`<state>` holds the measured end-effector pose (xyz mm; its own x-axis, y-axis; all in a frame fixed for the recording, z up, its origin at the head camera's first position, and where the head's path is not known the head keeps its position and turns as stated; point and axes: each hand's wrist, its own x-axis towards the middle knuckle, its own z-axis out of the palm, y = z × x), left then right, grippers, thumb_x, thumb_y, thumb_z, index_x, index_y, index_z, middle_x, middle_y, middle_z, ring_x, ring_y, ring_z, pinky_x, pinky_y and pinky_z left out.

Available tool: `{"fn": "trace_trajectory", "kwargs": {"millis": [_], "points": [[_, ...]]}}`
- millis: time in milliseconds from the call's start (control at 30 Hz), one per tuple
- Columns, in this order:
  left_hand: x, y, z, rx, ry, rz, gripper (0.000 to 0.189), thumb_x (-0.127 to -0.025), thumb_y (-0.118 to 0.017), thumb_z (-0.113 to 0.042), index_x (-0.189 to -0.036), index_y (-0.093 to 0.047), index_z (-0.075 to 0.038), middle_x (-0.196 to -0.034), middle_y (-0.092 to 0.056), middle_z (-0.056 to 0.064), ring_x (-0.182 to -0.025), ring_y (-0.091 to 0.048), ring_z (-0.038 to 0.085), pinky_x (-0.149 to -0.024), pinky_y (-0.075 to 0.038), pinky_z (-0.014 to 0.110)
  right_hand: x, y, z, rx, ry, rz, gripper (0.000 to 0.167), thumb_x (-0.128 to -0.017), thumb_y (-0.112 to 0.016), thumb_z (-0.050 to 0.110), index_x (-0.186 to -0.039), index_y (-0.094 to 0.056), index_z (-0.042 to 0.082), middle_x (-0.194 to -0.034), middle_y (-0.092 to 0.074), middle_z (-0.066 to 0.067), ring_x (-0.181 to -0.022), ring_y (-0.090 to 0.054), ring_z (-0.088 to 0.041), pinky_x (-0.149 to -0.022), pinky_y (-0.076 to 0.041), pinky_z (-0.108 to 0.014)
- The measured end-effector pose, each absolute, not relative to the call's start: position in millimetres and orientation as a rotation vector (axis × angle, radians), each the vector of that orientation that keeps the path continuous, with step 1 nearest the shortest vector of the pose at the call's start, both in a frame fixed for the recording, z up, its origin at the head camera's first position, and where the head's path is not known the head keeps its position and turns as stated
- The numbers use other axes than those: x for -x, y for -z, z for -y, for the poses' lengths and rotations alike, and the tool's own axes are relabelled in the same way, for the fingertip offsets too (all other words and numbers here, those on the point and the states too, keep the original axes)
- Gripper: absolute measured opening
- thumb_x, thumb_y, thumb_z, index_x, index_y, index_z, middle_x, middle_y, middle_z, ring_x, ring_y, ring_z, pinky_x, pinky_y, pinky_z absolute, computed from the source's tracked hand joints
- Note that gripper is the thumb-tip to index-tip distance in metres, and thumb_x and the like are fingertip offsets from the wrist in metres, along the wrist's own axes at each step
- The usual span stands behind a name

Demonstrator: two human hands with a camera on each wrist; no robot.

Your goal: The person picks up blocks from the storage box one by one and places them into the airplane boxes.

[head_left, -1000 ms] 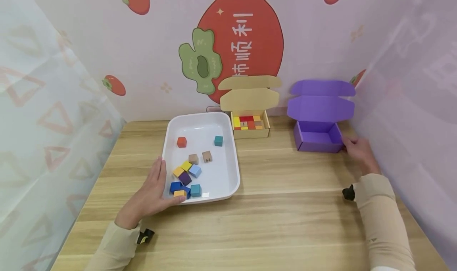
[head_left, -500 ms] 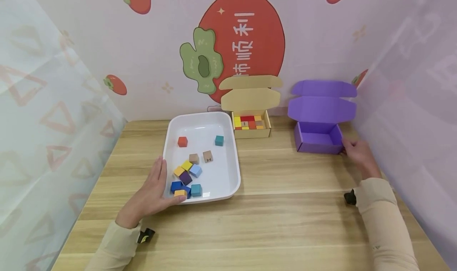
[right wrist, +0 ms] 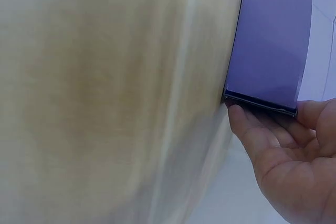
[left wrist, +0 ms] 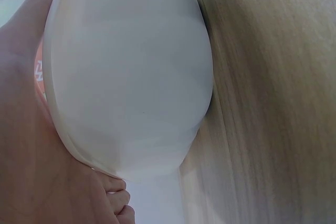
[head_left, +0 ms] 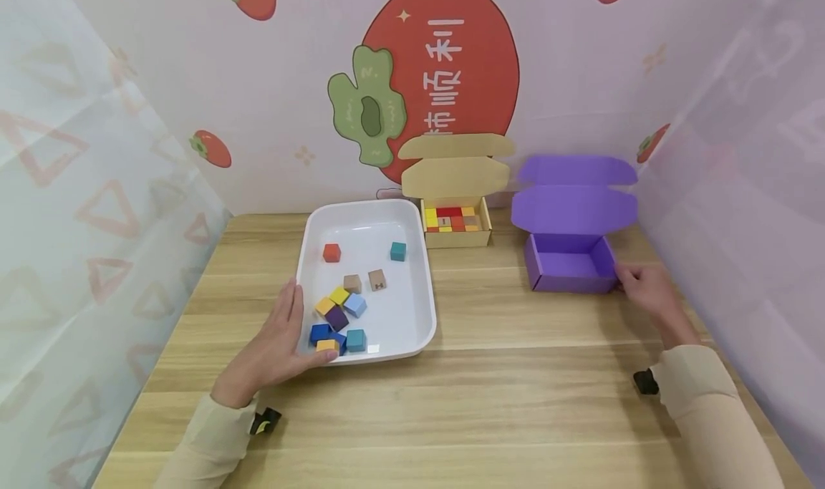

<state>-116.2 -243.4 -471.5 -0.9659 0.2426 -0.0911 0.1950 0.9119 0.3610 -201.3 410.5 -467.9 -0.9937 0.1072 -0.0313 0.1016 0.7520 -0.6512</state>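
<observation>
My left hand (head_left: pixel 267 346) rests at the near left corner of a white tray (head_left: pixel 399 313). Its fingers lie straight along the outer left side, and the thumb reaches over the front rim beside an orange-yellow block (head_left: pixel 327 345). The left wrist view is filled mostly by the tray's outer wall (left wrist: pixel 131 66). An open purple cardboard box (head_left: pixel 573 283) with its lid raised stands at the right with nothing inside. My right hand (head_left: pixel 654 296) holds it by its right side wall: in the right wrist view the thumb is at the top edge and the fingers curl against the side.
Several coloured blocks lie loose in the tray, among them a red block (head_left: pixel 331 253), a teal block (head_left: pixel 398 251) and a dark purple block (head_left: pixel 336 318). Between tray and purple box stands an open tan box (head_left: pixel 457 240) packed with blocks. Printed curtains (head_left: pixel 283 95) enclose the table.
The purple box has slid toward me and slightly left, with my right hand moving along at its side. My left hand has stayed at the tray corner.
</observation>
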Motion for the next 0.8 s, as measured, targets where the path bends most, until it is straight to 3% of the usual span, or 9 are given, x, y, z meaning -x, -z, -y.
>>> {"fn": "trace_trajectory", "kwargs": {"millis": [67,200,300,367,433,467,600,667,800], "points": [[116.6,471.0,243.7,-0.343,-0.537,-2.941,0.139,-0.082,-0.067,-0.081,-0.167,0.006,0.001,-0.177,0.014,0.020,-0.164,-0.001,0.046,-0.124,-0.027,0.070,194.4,467.3,-406.6,0.183,-1.077,2.947,0.058,-0.113,-0.042,0.040,-0.061,-0.042,0.015,-0.065,-0.049,0.004,-0.063,-0.044,-0.005,-0.058,-0.037,-0.022],[117.2,470.3,244.7,-0.345,-0.534,-2.939,0.139,-0.083,-0.066,-0.082,-0.167,0.006,0.001,-0.177,0.015,0.020,-0.164,-0.001,0.046,-0.125,-0.025,0.070,183.7,467.6,-398.4,0.170,-1.114,2.964,0.057,-0.114,-0.040,0.039,-0.066,-0.051,0.010,-0.069,-0.053,0.003,-0.065,-0.045,-0.005,-0.059,-0.037,-0.022],[117.5,470.0,245.2,-0.342,-0.526,-2.938,0.139,-0.083,-0.065,-0.082,-0.167,0.007,0.002,-0.177,0.015,0.020,-0.164,0.000,0.046,-0.125,-0.025,0.070,177.5,468.0,-391.1,0.137,-1.085,2.968,0.058,-0.114,-0.042,0.036,-0.078,-0.068,-0.001,-0.089,-0.070,-0.008,-0.076,-0.050,0.002,-0.066,-0.040,-0.015],[117.8,469.8,245.1,-0.340,-0.523,-2.939,0.139,-0.083,-0.065,-0.082,-0.167,0.007,0.002,-0.177,0.015,0.021,-0.164,0.000,0.046,-0.124,-0.026,0.070,173.4,468.2,-386.5,0.123,-1.050,2.976,0.058,-0.114,-0.043,0.035,-0.091,-0.074,-0.008,-0.101,-0.073,-0.017,-0.081,-0.052,0.002,-0.068,-0.040,-0.012],[117.9,469.4,244.9,-0.337,-0.525,-2.936,0.139,-0.083,-0.065,-0.082,-0.167,0.007,0.002,-0.177,0.015,0.021,-0.164,0.000,0.047,-0.123,-0.026,0.071,169.3,468.4,-381.6,0.106,-1.018,2.982,0.056,-0.114,-0.043,0.034,-0.097,-0.076,-0.008,-0.110,-0.073,-0.018,-0.086,-0.054,0.000,-0.071,-0.041,-0.011],[118.0,469.1,244.8,-0.337,-0.527,-2.934,0.139,-0.083,-0.065,-0.082,-0.167,0.007,0.002,-0.177,0.015,0.021,-0.164,0.000,0.047,-0.123,-0.026,0.071,167.1,468.7,-379.3,0.102,-1.015,2.981,0.055,-0.114,-0.043,0.034,-0.103,-0.077,-0.008,-0.110,-0.073,-0.018,-0.087,-0.054,-0.002,-0.071,-0.042,-0.012],[118.0,468.6,244.7,-0.333,-0.529,-2.927,0.140,-0.082,-0.066,-0.082,-0.167,0.007,0.003,-0.177,0.015,0.022,-0.164,0.000,0.047,-0.123,-0.025,0.072,158.0,469.1,-368.5,0.101,-1.029,3.000,0.056,-0.114,-0.042,0.035,-0.100,-0.076,-0.007,-0.101,-0.072,-0.017,-0.086,-0.057,-0.015,-0.069,-0.044,-0.021],[118.1,468.4,244.6,-0.335,-0.527,-2.927,0.140,-0.083,-0.066,-0.082,-0.167,0.007,0.003,-0.177,0.015,0.022,-0.164,0.000,0.047,-0.123,-0.025,0.072,153.5,468.9,-362.6,0.101,-1.038,3.007,0.055,-0.114,-0.041,0.035,-0.113,-0.077,-0.006,-0.105,-0.072,-0.019,-0.088,-0.057,-0.019,-0.070,-0.044,-0.023],[117.8,468.4,244.2,-0.337,-0.529,-2.922,0.140,-0.083,-0.066,-0.082,-0.167,0.006,0.003,-0.177,0.015,0.022,-0.164,0.000,0.047,-0.124,-0.024,0.071,146.3,467.7,-347.4,0.090,-1.061,3.002,0.054,-0.114,-0.042,0.036,-0.105,-0.077,-0.004,-0.102,-0.071,-0.016,-0.085,-0.056,-0.018,-0.068,-0.043,-0.024]]}}
